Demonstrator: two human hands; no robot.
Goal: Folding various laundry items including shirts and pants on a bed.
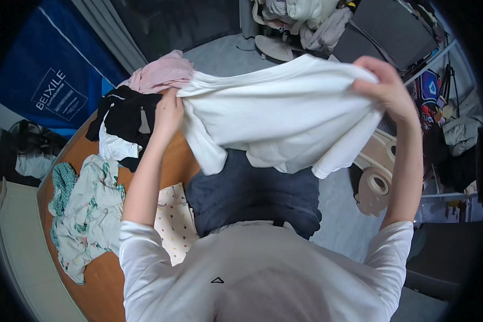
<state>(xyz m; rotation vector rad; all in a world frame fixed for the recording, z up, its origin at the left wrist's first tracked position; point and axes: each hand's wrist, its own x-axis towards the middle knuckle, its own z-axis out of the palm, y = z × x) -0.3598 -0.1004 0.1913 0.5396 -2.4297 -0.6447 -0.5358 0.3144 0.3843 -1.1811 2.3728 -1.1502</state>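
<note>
A white long-sleeved shirt (284, 112) hangs stretched out in the air in front of me, its hem and sleeves drooping above my lap. My left hand (169, 114) is closed on the shirt at one upper corner. At the opposite corner my right hand (386, 88) grips the cloth between thumb and fingers, slightly blurred. Beside my left hand lie dark and white clothes (129, 126) in a heap, with a pink garment (163, 72) behind them. Below my left forearm rests a cream cloth with coloured dots (174, 222), flat and folded.
A white-and-green patterned garment (91, 209) lies crumpled on the brown surface (104, 282) at left. A tall blue fabric cover (43, 59) stands behind it. On the right are a beige plastic piece (373, 188) and crowded shelves (440, 193). More clothes (306, 16) are piled at the back.
</note>
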